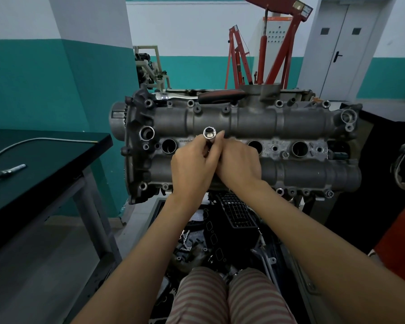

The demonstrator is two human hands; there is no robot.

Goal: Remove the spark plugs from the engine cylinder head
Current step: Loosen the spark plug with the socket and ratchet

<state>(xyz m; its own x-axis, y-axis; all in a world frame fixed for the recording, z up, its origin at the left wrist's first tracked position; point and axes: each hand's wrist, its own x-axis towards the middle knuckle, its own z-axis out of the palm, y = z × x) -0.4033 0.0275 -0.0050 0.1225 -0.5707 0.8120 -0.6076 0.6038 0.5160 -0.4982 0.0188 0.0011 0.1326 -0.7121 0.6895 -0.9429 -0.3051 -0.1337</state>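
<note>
The grey engine cylinder head fills the middle of the head view, with a row of round spark plug wells. Three wells show open: one at the left and two at the right. Both hands meet over the second well, which they hide. My left hand and my right hand both grip a shiny spark plug socket, its hollow open end pointing up toward me. Whether a plug sits in its lower end is hidden.
A ratchet with a red and black handle lies along the far edge of the head. A dark green bench at the left carries a marker and a cable. Red engine hoists stand behind. Loose parts lie on the floor below.
</note>
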